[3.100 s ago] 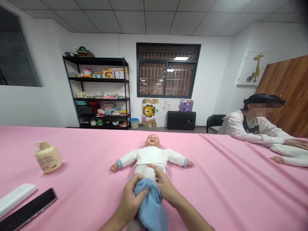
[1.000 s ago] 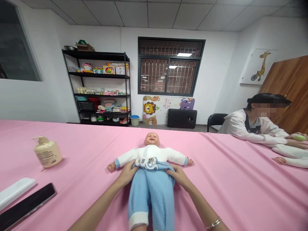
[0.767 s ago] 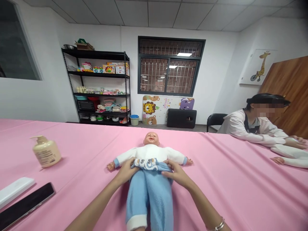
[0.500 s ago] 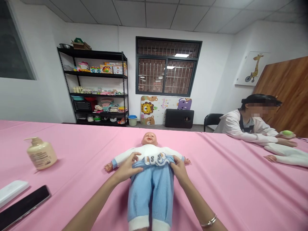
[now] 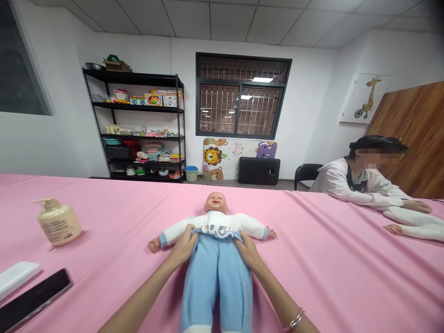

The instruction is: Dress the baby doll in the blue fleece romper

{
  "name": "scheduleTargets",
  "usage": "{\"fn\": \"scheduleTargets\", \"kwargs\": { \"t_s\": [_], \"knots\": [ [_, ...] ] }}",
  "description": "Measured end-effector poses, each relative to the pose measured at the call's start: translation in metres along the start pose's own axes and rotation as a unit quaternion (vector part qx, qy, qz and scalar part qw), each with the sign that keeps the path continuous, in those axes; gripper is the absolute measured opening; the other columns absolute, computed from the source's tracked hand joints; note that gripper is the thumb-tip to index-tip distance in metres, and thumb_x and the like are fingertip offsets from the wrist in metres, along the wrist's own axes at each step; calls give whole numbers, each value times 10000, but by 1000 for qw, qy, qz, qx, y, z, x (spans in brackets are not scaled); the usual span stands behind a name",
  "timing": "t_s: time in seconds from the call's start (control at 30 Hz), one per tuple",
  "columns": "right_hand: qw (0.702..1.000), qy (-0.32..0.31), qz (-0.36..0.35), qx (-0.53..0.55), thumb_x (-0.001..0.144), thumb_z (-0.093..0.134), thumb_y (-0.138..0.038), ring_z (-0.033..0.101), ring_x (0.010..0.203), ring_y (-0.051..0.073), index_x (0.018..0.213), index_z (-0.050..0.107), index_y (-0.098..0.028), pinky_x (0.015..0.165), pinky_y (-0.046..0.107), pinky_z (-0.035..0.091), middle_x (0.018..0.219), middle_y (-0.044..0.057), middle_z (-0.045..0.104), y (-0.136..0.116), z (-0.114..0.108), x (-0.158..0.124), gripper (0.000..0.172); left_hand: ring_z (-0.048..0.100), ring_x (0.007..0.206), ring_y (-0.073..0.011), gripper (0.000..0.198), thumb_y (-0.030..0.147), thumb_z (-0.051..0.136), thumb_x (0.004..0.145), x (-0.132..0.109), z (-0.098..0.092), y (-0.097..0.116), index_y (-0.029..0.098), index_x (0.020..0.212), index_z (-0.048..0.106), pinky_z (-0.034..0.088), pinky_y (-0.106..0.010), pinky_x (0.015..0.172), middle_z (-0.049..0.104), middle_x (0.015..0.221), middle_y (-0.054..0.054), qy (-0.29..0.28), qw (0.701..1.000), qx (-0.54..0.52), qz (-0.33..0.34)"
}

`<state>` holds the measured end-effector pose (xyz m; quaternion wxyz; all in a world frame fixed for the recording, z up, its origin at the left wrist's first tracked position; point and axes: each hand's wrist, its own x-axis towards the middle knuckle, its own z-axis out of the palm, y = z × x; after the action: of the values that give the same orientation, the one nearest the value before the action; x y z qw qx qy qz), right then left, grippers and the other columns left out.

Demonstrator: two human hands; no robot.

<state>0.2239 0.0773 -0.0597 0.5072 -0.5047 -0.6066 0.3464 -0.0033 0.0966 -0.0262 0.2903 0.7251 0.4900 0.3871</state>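
A baby doll [image 5: 215, 202] lies on its back on the pink tablecloth [image 5: 312, 259], arms spread, in a white top [image 5: 217, 221] and light blue trousers [image 5: 217, 277]. My left hand [image 5: 183, 245] grips the left side of the trousers' waistband. My right hand [image 5: 248, 252] grips the right side of the waistband, and a bracelet shows on that wrist. Both hands have fingers curled on the fabric at the doll's waist. The trouser legs run toward me and leave the frame at the bottom.
A beige pump bottle [image 5: 57, 223] stands at the left. A dark phone [image 5: 33, 300] and a white flat case [image 5: 15, 276] lie near the front left. A person in white [image 5: 360, 182] sits at the right with another doll [image 5: 412, 222]. A black shelf [image 5: 137, 129] stands by the far wall.
The blue trousers, bunched at the doll's legs 3 s ago, are now drawn up to its waist. In the last half second my hands slid slightly lower along the waistband's sides.
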Motion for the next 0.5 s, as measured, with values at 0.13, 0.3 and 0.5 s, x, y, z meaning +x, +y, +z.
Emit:
{"fn": "scheduleTargets", "kwargs": {
  "t_s": [0.13, 0.3, 0.5],
  "knots": [
    [996, -39, 33, 79, 718, 548, -501, 534, 801, 211, 835, 614, -114, 744, 312, 420, 836, 66, 616, 2, -2, -2, 409, 541, 879, -216, 343, 469, 383, 807, -1, -3, -7, 162, 865, 524, 426, -301, 782, 603, 905, -49, -80, 996, -41, -21],
    [999, 16, 40, -13, 701, 597, -528, 554, 755, 223, 730, 651, -112, 694, 300, 434, 723, 49, 623, 2, -13, -15, 421, 574, 877, -282, 461, 565, 436, 778, -7, -17, -1, 154, 854, 633, 409, -357, 820, 660, 883, -63, -126, 988, 36, -84],
    [992, 115, -1, -61, 870, 492, -397, 549, 933, 153, 1044, 555, -107, 838, 344, 473, 1034, 67, 563, -8, -14, -16, 344, 553, 999, -233, 334, 328, 530, 744, -12, -28, 9, 175, 1029, 616, 425, -331, 870, 635, 1071, -43, -200, 961, -161, -99]
  ]
}}
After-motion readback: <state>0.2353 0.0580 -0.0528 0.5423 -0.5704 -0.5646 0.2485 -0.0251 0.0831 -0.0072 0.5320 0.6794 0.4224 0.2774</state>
